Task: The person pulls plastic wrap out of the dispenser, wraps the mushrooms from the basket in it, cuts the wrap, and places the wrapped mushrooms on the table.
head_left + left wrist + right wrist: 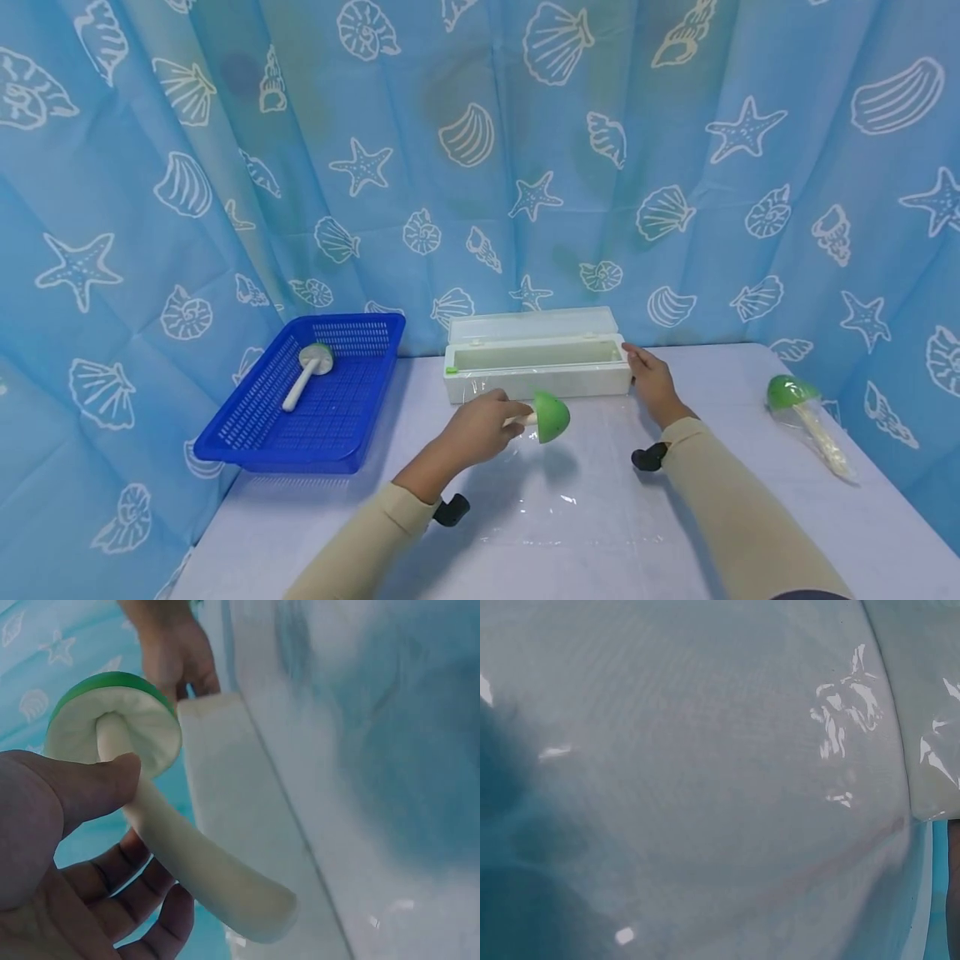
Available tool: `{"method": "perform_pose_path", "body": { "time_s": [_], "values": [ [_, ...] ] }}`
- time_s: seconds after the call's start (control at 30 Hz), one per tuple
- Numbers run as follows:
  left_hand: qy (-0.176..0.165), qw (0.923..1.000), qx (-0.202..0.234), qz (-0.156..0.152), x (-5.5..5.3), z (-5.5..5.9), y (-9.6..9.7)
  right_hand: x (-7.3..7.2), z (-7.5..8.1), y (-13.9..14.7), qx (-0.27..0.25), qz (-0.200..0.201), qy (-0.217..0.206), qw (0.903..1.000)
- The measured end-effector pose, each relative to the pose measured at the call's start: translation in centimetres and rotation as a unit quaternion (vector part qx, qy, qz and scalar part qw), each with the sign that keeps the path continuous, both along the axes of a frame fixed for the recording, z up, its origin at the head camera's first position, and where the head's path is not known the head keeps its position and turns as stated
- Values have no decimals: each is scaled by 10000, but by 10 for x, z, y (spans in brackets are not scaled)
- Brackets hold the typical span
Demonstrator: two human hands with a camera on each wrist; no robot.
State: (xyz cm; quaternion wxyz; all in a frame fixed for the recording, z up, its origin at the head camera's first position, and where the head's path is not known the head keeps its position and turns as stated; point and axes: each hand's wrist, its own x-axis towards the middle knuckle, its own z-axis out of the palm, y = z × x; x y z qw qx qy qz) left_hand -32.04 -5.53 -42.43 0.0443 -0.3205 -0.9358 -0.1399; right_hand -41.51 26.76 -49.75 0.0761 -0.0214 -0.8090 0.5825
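Note:
My left hand holds a mushroom-shaped object by its white stem, between thumb and fingers. Its green cap points right, above the table; the left wrist view shows the cap's pale underside. At the right end of a long white cling film dispenser, my right hand touches the box with its fingers. The box's clear lid is raised. Transparent film lies spread from the box across the table, wrinkled and shiny in the right wrist view, where my right hand is mostly hidden.
To the left stands a blue perforated basket, with another green-capped mushroom lying inside. A film-wrapped mushroom lies near the table's right edge. Behind the white table hangs a blue shell-patterned curtain.

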Motion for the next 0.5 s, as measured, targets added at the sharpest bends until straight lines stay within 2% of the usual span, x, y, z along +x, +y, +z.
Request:
{"method": "perform_pose_path", "body": {
  "time_s": [0.27, 0.5],
  "values": [
    [-446, 9985, -305, -109, 9, -16, 26, 0, -1, 0, -79, -21, 11, 10000],
    [-367, 9969, -595, -371, 17, -23, 42, -3, -5, 3, -212, 104, 112, 9997]
  ]
}}
